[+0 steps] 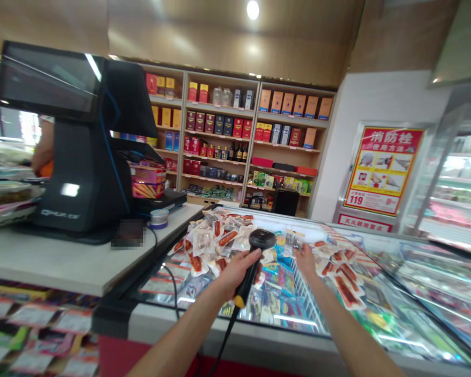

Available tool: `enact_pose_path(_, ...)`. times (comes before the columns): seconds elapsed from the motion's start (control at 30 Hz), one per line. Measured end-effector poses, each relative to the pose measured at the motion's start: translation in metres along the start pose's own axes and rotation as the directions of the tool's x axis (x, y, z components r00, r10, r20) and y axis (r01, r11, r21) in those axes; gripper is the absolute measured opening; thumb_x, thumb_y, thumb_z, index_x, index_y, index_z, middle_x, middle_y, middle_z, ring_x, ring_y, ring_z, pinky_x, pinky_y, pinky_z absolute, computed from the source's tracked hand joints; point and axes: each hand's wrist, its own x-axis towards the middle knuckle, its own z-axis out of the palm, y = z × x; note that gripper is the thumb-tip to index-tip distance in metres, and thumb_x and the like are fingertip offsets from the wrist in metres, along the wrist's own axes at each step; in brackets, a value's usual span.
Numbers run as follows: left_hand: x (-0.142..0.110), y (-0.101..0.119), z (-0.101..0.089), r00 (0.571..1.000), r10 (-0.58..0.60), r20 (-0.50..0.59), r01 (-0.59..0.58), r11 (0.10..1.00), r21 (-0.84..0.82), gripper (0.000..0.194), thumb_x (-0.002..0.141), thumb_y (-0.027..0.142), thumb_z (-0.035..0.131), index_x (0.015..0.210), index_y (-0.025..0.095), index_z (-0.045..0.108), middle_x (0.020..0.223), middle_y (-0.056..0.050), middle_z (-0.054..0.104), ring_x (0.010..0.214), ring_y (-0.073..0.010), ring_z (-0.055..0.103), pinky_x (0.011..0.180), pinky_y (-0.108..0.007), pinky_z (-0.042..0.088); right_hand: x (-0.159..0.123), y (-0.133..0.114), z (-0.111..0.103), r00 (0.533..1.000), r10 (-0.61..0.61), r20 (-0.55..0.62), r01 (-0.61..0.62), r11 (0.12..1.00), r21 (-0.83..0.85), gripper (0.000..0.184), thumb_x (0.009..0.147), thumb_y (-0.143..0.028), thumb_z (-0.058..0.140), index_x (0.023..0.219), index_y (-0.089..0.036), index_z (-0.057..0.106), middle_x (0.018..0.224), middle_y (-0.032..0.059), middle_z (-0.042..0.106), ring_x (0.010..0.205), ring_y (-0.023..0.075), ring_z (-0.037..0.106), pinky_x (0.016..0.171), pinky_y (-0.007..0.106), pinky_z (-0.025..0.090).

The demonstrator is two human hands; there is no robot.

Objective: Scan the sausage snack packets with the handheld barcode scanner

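My left hand [237, 269] is wrapped round the handle of a black barcode scanner [262, 239], whose cable hangs down toward me. Held in my right hand [306, 259] is a small clear packet [293, 241] with something dark inside. Both hands are above the glass top of a chest freezer [235, 331]. Left of the scanner lies a heap of vacuum-packed sausages [215, 238]. More sausage packs [347, 288] are spread on the glass to the right of my right hand.
A checkout counter [74, 267] with a black point-of-sale terminal [78, 173] stands at the left. Shelves of boxed bottles [220, 125] line the back wall. Another person's arm [45, 144] shows behind the terminal. A glass-fronted fridge [459, 178] is at the right.
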Motion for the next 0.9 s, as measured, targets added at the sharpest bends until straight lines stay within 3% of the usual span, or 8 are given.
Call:
enact_pose_path(0.37,0.011,0.002,0.003,0.998,-0.035,0.043,0.035,0.999,0.004,0.033,0.064,0.044,0.055,0.075,0.012,0.053,0.056,0.0,0.052,0.043,-0.0068,0.047,0.042,-0.019,0.032,-0.001,0.001,-0.001,0.999,0.039,-0.035,-0.038,0.999,0.011,0.029,0.064,-0.031,0.041,0.089,-0.017,0.047,0.085,0.0052,0.058,0.077,0.0191,0.053,0.069,0.029,0.039)
enact_pose_path(0.67,0.013,0.0,0.016,0.977,-0.093,0.191,0.1,0.995,-0.029,0.031,0.068,0.042,0.051,0.072,0.012,0.053,0.057,-0.001,0.051,0.044,-0.0066,0.046,0.042,-0.019,0.032,0.003,-0.001,0.001,0.998,0.029,-0.054,-0.031,0.999,-0.04,0.028,0.065,-0.031,0.04,0.088,-0.017,0.048,0.081,0.0054,0.058,0.075,0.0187,0.052,0.066,0.028,0.038)
enact_pose_path(0.9,0.019,0.002,0.012,0.983,-0.105,0.152,0.112,0.993,-0.042,0.032,0.068,0.043,0.051,0.074,0.012,0.052,0.057,-0.001,0.051,0.043,-0.0063,0.046,0.042,-0.019,0.033,0.002,-0.002,0.004,0.997,-0.018,-0.074,0.011,0.996,-0.091,0.024,0.065,-0.029,0.039,0.082,-0.016,0.049,0.074,0.006,0.057,0.066,0.0176,0.05,0.06,0.027,0.037)
